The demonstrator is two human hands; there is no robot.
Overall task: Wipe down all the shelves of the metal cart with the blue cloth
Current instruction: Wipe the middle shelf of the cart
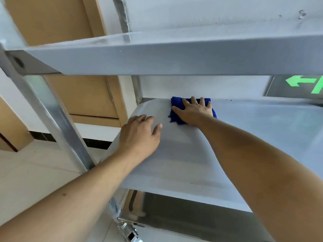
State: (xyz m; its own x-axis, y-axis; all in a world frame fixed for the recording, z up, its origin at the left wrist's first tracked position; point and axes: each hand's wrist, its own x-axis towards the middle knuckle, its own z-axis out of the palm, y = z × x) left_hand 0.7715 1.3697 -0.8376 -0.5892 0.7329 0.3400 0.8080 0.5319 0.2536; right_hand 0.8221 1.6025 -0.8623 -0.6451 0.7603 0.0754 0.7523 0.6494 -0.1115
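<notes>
Currently, head view — one entry: my right hand [194, 110] lies flat, fingers spread, pressing the blue cloth [176, 109] onto the middle shelf [183, 163] of the metal cart [57, 119], at the far edge near the back-left post. My left hand [139, 135] rests open on the shelf (holding nothing), bracing. I judge overlapping strokes from back to front, with even palm pressure, best — corners included.
</notes>
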